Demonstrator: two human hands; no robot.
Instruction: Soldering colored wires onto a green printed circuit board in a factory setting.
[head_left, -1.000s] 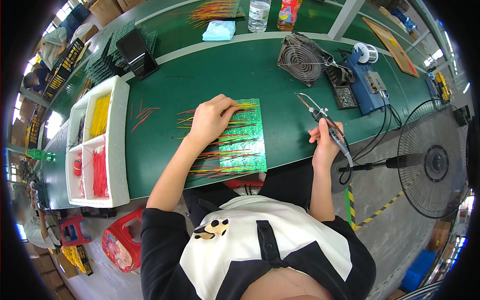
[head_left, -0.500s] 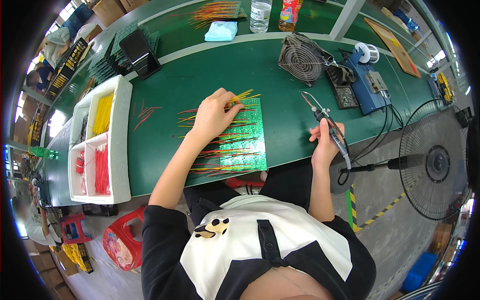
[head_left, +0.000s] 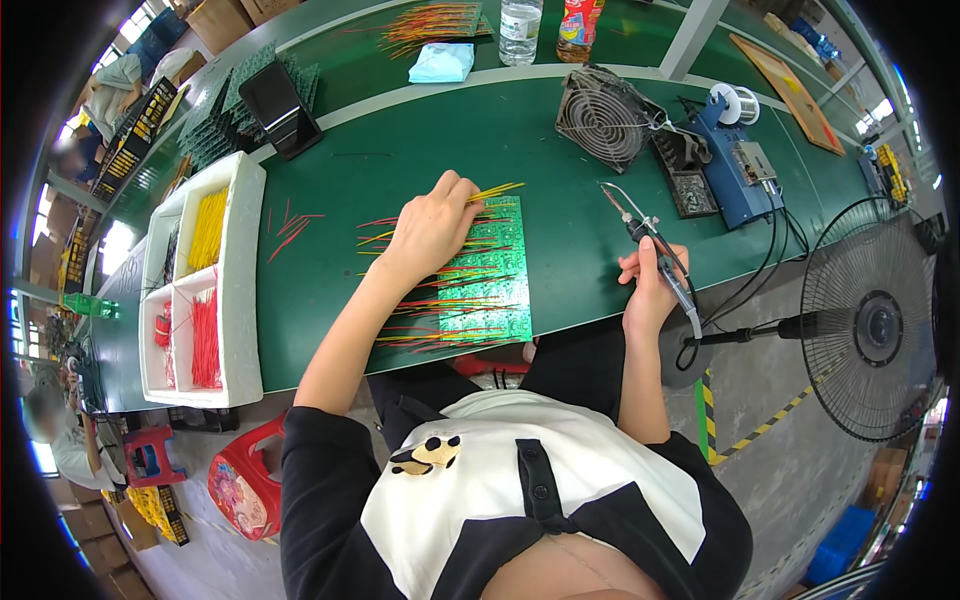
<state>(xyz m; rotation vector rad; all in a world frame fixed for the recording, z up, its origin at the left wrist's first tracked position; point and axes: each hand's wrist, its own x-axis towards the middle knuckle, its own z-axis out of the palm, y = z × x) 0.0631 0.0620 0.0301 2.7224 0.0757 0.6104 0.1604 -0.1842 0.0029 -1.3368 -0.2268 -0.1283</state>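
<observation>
A green circuit board panel lies on the table in front of me, with rows of red, yellow and black wires sticking out to its left. Over the panel's far left corner, my left hand is closed, palm down, around a small bunch of yellow wires; their ends point right past the fingers. The fingertips are partly hidden. To the right of the panel, my right hand grips a soldering iron, whose tip points up and left, well apart from the board. A thin curved tube runs along the iron.
At left stands a white foam box with yellow and red wires; loose red wires lie beside it. A small fan, a blue solder feeder and a phone stand farther back. A large black fan is at right.
The yellow wires and my left fingers have shifted slightly, and the fingers now look more bunched together. My right hand and the soldering iron stay in place.
</observation>
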